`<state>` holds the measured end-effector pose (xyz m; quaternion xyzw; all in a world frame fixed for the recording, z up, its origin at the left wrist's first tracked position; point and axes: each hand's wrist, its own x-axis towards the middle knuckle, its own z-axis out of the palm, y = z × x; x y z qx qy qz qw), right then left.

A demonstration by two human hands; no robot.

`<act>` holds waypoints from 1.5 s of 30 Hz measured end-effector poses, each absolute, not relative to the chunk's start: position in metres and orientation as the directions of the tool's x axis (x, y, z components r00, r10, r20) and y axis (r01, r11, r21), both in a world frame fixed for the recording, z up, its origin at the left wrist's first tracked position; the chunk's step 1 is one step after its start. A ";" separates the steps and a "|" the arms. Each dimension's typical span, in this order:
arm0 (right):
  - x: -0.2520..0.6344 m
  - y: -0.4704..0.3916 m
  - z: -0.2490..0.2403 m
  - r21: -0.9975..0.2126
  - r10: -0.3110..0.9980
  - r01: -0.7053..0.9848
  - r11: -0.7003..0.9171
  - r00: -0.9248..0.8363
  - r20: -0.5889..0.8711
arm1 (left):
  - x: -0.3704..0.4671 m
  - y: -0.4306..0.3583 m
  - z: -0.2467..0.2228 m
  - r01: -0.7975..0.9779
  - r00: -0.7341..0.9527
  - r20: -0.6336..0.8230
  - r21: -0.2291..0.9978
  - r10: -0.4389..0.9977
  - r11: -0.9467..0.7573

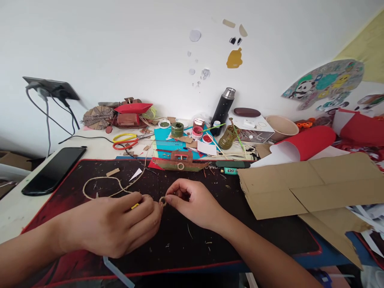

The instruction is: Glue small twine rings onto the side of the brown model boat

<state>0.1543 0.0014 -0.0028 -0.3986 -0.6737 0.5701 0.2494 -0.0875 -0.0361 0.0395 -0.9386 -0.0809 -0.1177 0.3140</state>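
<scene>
A small ring of twine (163, 201) is pinched between my two hands above the dark mat. My left hand (120, 224) is closed, its fingertips at the ring's left side, and a bit of something yellow (135, 206) shows between its fingers. My right hand (196, 202) pinches the ring's right edge with thumb and forefinger. A loose length of twine (85, 185) loops over the mat behind my left hand. Beyond the hands stands a small model boat (181, 164) with a green and red hull; a similar ring is on its side.
Scissors (124, 141), paint jars (177, 129) and a black flask (222, 106) stand behind the boat. A phone (54, 170) lies at left. Cardboard sheets (270, 192) cover the mat's right side. Cardboard and paper scraps (113, 172) lie near the twine.
</scene>
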 end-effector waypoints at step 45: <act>0.178 0.045 -0.032 -0.793 0.983 0.588 0.161 -0.165 0.077 | -0.064 0.045 -0.025 0.851 0.311 0.212 0.372 0.927 -0.370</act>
